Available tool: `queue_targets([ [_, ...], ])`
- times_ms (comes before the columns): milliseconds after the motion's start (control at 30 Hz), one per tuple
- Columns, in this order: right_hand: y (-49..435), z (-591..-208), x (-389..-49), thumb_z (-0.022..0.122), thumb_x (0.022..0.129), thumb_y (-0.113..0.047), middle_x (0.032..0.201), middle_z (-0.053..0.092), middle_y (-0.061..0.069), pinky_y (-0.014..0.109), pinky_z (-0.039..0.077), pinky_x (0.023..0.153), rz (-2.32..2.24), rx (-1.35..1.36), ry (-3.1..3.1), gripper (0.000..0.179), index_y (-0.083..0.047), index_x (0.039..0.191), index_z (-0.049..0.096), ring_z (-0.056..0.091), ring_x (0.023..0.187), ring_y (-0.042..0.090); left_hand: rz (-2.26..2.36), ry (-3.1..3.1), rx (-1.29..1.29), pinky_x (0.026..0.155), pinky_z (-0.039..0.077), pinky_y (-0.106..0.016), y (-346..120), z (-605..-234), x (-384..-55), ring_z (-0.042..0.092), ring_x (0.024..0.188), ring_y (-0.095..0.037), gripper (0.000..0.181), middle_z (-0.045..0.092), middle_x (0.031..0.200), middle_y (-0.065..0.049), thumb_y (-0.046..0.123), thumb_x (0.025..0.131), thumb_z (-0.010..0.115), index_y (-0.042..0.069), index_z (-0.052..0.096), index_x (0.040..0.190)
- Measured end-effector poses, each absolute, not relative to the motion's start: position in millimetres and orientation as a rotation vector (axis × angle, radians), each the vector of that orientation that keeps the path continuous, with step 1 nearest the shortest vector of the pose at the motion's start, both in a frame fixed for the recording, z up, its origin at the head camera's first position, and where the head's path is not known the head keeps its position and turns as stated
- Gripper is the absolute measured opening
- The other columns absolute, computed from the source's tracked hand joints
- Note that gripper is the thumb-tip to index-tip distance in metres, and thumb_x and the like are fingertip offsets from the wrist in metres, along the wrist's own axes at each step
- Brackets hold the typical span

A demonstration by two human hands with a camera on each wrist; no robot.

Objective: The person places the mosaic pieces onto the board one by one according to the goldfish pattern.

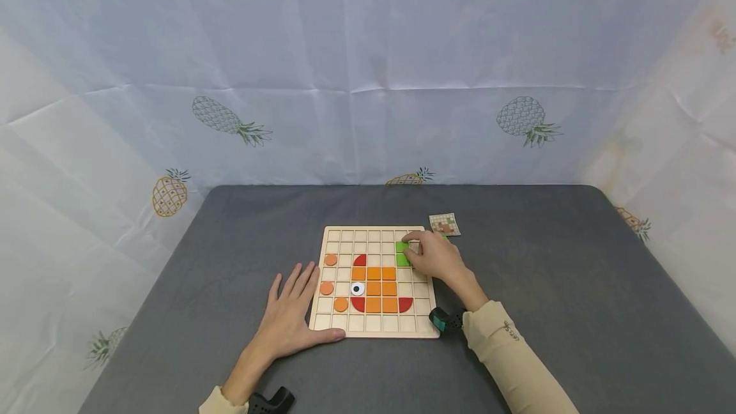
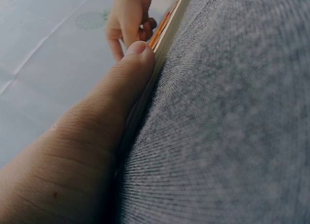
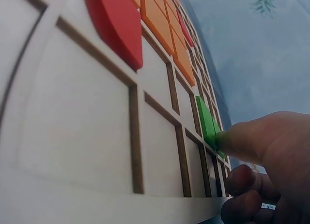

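A light wooden grid board (image 1: 356, 323) lies on the table. My left hand (image 1: 292, 318) rests at its near left corner, fingers spread along the left edge and thumb on the front rim. The right hand (image 1: 438, 255) is over the far right part, thumb and index finger pinching at a green square tile (image 1: 402, 247). Another green tile (image 1: 403, 260) sits just below it. In the right wrist view the thumb (image 3: 242, 137) meets the green pieces (image 3: 206, 122). Orange squares (image 1: 374, 289), red quarter-round pieces (image 1: 406, 304) and a white eye piece (image 1: 358, 289) fill the middle cells.
Several orange discs (image 1: 326, 288) lie in the left columns of the board. A small pattern card (image 1: 444, 223) lies beyond the far right corner, with a bit of green showing between it and the right hand. A pineapple-print cloth (image 1: 356, 139) hangs behind the grey table (image 1: 247, 229).
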State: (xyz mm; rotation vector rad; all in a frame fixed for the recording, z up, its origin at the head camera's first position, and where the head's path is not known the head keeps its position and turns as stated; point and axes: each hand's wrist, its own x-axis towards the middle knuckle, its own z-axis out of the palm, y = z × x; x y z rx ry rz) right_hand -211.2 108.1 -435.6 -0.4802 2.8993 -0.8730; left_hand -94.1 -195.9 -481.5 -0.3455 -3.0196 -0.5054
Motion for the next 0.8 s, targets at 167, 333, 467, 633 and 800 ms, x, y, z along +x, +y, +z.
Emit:
queue_targets([
  [167, 111, -436, -212, 0.067, 0.098, -0.023, 0.049, 0.042, -0.006, 0.021, 0.023, 0.040, -0.912, -0.489, 2.866, 0.034, -0.011, 0.129, 0.071, 0.036, 0.041, 0.010, -0.505, -3.031, -0.340, 0.123, 0.012, -0.067, -196, -481, -94, 0.024, 0.157, -0.037, 0.130, 0.031, 0.169, -0.012, 0.089, 0.066, 0.066, 0.011, 0.027, 0.163],
  [333, 122, -436, -213, 0.067, 0.098, -0.024, 0.048, 0.042, -0.005, 0.023, 0.021, 0.041, -0.989, -0.462, 2.877, 0.037, -0.009, 0.132, 0.069, 0.036, 0.040, 0.011, -0.502, -3.035, -0.341, 0.123, 0.012, -0.067, -196, -481, -94, 0.024, 0.158, -0.037, 0.130, 0.031, 0.169, -0.012, 0.089, 0.066, 0.065, 0.011, 0.027, 0.163],
  [467, 133, -437, -215, 0.068, 0.097, -0.023, 0.051, 0.044, -0.004, 0.023, 0.024, 0.041, -0.986, -0.431, 2.938, 0.038, -0.008, 0.132, 0.069, 0.038, 0.042, 0.012, -0.502, -3.025, -0.342, 0.123, 0.012, -0.067, -196, -481, -94, 0.024, 0.157, -0.038, 0.130, 0.032, 0.168, -0.012, 0.089, 0.066, 0.065, 0.011, 0.027, 0.163],
  [633, 144, -439, -215, 0.070, 0.095, -0.024, 0.051, 0.043, -0.004, 0.024, 0.025, 0.041, -0.997, -0.361, 2.955, 0.041, -0.008, 0.133, 0.068, 0.038, 0.042, 0.012, -0.500, -3.025, -0.344, 0.123, 0.011, -0.066, -196, -481, -95, 0.024, 0.157, -0.037, 0.130, 0.030, 0.169, -0.012, 0.088, 0.066, 0.067, 0.012, 0.027, 0.163],
  [800, 155, -439, -215, 0.073, 0.095, -0.024, 0.050, 0.041, -0.004, 0.023, 0.023, 0.041, -0.984, -0.317, 2.964, 0.042, -0.010, 0.134, 0.068, 0.035, 0.042, 0.012, -0.509, -3.029, -0.341, 0.124, 0.010, -0.066, -195, -481, -94, 0.023, 0.157, -0.036, 0.130, 0.030, 0.169, -0.012, 0.087, 0.066, 0.069, 0.012, 0.027, 0.163],
])
